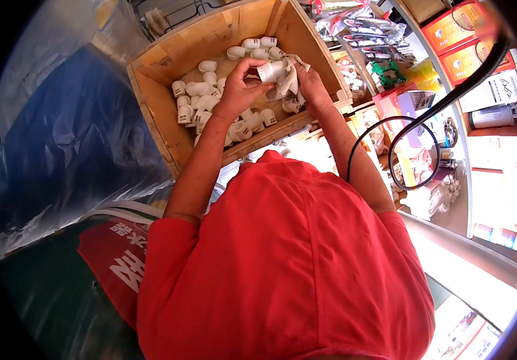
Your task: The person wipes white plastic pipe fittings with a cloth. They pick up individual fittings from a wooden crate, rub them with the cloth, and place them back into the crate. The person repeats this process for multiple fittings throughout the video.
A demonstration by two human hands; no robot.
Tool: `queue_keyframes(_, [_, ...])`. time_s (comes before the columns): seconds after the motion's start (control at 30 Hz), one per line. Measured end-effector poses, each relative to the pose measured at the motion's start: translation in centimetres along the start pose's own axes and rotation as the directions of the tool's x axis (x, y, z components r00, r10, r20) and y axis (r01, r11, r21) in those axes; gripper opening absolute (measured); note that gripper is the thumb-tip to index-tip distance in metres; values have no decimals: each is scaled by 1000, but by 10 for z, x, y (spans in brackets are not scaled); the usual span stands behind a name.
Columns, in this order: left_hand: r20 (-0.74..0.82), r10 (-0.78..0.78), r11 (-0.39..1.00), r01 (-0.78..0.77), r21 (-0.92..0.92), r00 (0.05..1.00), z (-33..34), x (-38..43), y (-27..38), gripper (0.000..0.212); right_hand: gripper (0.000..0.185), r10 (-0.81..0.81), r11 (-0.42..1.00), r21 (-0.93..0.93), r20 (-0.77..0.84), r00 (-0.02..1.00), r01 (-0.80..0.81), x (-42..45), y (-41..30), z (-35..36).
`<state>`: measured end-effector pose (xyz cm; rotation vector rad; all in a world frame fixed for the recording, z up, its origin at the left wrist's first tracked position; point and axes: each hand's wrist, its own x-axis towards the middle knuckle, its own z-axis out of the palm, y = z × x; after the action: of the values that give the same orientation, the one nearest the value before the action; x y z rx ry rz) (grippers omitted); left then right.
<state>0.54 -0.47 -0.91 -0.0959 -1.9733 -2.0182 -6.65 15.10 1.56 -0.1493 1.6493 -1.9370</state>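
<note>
Over a wooden box (159, 148), my left hand (242, 87) grips a white plastic pipe fitting (269, 71) by its ribbed end, between thumb and fingers. My right hand (311, 85) holds a whitish cloth (289, 83) pressed around the fitting's other end, which is partly hidden by it. Below and beyond both hands, several white elbow pipe fittings (200, 96) lie loose on the bottom of the box. More of these elbows (258, 47) sit near its far wall. Dark marks show on some of them.
Shelves at the right carry plastic-wrapped goods (366, 31), green fittings (387, 72) and orange cartons (461, 27). A black cable (456, 92) loops in front of them. Blue plastic sheeting (69, 112) hangs at the left, above a red sign (119, 256) bearing writing.
</note>
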Motion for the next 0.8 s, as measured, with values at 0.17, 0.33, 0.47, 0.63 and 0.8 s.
queue_keyframes(0.17, [65, 230, 932, -239, 273, 971, 4, 1, 19, 42, 40, 156, 976, 143, 47, 987, -161, 12, 10, -9])
queue_keyframes(0.33, [138, 332, 789, -354, 502, 933, 4, -1, 18, 43, 39, 167, 960, 188, 205, 964, -206, 10, 4, -6])
queue_keyframes(0.47, [132, 266, 794, -295, 531, 955, 10, -4, 26, 43, 40, 246, 939, 185, 224, 943, -289, 8, -2, -6])
queue_keyframes(0.63, [24, 294, 819, -265, 508, 955, 14, -3, 18, 48, 44, 244, 935, 219, 180, 953, -280, 11, -1, -9])
queue_keyframes(0.8, [-93, -20, 933, 52, 357, 995, 10, -5, 2, 41, 43, 190, 942, 263, 92, 977, -208, 12, -3, -8])
